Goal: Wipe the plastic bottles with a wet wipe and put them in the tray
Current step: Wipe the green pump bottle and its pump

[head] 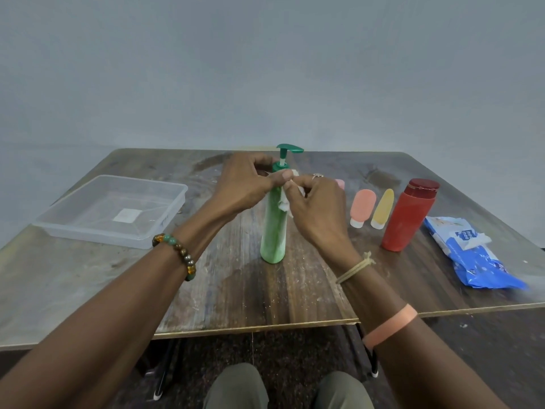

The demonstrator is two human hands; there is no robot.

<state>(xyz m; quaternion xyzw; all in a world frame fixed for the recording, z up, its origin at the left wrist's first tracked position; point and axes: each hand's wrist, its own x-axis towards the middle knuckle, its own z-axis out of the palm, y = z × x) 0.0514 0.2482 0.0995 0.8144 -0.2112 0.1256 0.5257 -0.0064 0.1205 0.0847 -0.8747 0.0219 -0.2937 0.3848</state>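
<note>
A tall green pump bottle [274,231] stands upright in the middle of the wooden table [118,276]. My left hand [247,184] grips its upper part just under the dark green pump head. My right hand [318,208] pinches a white wet wipe [284,203] against the bottle's right side near the neck. A clear plastic tray [88,231] sits at the left with nothing in it but a label on its floor. To the right lie a pink tube [362,206] and a yellow tube [382,208], and a red bottle [408,215] stands beside them.
A blue pack of wet wipes [472,255] lies at the table's right edge, with a wipe sticking out. A small pink object [340,183] peeks out behind my right hand. The table's front edge runs just above my knees.
</note>
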